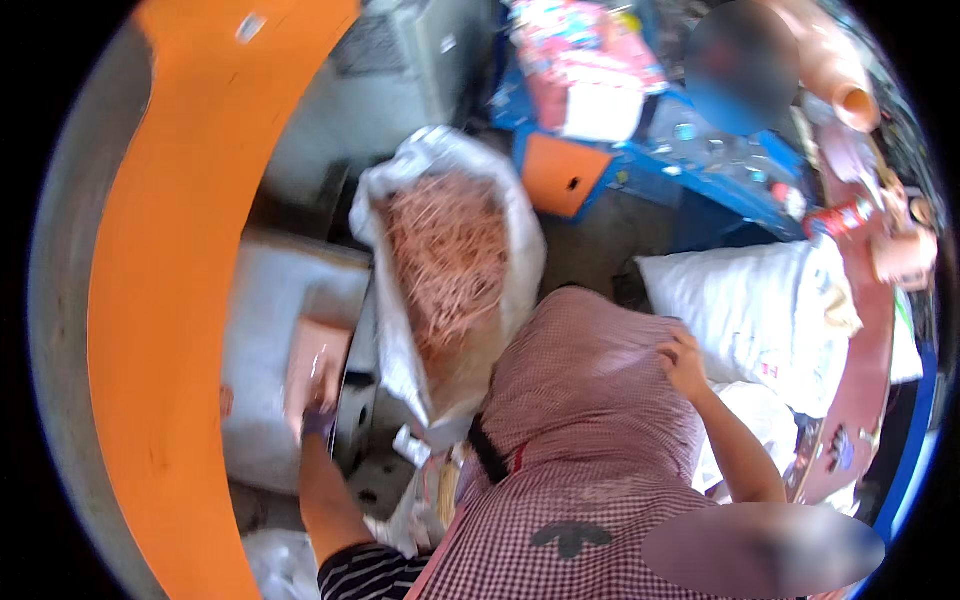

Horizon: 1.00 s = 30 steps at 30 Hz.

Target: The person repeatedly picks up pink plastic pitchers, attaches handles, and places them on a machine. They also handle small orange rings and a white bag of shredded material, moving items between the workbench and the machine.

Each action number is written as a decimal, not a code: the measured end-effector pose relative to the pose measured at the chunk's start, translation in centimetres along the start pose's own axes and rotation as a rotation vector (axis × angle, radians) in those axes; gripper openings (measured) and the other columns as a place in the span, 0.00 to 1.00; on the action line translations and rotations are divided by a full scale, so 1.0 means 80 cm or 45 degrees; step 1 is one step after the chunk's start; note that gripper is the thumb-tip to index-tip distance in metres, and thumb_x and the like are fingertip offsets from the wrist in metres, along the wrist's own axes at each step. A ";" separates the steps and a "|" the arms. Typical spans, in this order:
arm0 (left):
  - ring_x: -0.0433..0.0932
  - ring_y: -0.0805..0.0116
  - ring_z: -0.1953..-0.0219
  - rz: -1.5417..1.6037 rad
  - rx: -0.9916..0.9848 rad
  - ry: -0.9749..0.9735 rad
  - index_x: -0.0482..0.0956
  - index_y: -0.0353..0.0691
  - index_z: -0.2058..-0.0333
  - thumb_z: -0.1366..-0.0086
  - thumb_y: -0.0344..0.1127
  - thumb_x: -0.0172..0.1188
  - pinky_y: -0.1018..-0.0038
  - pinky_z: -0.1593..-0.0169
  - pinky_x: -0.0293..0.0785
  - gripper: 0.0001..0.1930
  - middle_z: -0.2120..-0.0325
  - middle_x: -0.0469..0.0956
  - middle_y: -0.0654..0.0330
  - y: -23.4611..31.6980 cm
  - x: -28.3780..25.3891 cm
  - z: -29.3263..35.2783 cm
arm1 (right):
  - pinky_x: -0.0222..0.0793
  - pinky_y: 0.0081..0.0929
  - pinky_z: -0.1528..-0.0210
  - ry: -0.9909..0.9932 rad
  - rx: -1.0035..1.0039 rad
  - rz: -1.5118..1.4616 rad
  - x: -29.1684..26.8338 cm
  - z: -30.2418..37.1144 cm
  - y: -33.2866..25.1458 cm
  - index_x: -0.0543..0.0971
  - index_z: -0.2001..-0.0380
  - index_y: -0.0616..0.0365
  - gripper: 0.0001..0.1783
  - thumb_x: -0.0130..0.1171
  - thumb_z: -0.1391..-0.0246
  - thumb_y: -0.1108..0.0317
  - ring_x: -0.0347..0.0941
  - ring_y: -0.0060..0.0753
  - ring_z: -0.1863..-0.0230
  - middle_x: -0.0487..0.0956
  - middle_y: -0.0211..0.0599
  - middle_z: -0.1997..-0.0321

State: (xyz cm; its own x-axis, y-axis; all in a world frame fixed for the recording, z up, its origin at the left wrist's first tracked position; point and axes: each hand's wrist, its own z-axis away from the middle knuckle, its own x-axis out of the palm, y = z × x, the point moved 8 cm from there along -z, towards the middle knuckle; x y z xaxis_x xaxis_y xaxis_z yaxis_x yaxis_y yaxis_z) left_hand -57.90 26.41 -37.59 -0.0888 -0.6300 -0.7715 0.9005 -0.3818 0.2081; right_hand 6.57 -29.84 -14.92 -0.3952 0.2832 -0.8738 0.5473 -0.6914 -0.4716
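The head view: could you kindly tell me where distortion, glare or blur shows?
In the head view, the orange panel bows along the left side; head view again, white glints mark the pink piece at the left hand, and the printed pink package at the top looks blurred.

this single view comes from the left one of two wide fisheye cameras worn side by side on the person's head. it faces steeply down over the checked apron [600, 430], which fills the lower middle from close up. the left hand [322, 400] and the right hand [683, 365] show at either side, farther from the lens. a pink package [615, 65] near the top is farther still. the lens bends an orange panel [190, 280] along the left, and black rounds off the corners.
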 end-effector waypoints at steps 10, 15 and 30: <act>0.77 0.43 0.61 0.053 -0.221 0.888 0.77 0.34 0.61 0.44 0.36 0.61 0.55 0.57 0.73 0.15 0.63 0.79 0.44 0.210 -0.317 0.151 | 0.72 0.35 0.53 0.444 -0.429 -0.408 -0.198 -0.272 -0.194 0.80 0.62 0.64 0.14 0.58 0.45 0.63 0.77 0.48 0.56 0.81 0.49 0.59; 0.74 0.45 0.56 0.198 0.240 1.052 0.77 0.32 0.58 0.45 0.33 0.62 0.60 0.52 0.70 0.16 0.60 0.75 0.45 0.393 -0.352 0.243 | 0.66 0.23 0.66 0.311 0.047 -0.957 -0.163 -0.362 -0.218 0.83 0.67 0.63 0.13 0.65 0.47 0.62 0.70 0.21 0.70 0.79 0.29 0.72; 0.77 0.49 0.52 0.348 1.357 0.505 0.79 0.39 0.56 0.50 0.35 0.69 0.63 0.49 0.74 0.21 0.53 0.76 0.49 0.760 -0.224 0.292 | 0.70 0.31 0.59 0.814 -0.392 -0.268 -0.205 -0.282 -0.260 0.80 0.64 0.62 0.11 0.64 0.47 0.65 0.74 0.39 0.63 0.77 0.41 0.63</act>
State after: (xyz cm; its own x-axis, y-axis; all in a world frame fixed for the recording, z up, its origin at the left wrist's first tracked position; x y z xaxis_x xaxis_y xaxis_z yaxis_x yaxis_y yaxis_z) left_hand -11.50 -1.32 2.90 0.3615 -0.5955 -0.7174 0.0394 -0.7590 0.6499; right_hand 18.30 -5.12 6.55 -0.0590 0.7863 -0.6151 0.7266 -0.3887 -0.5666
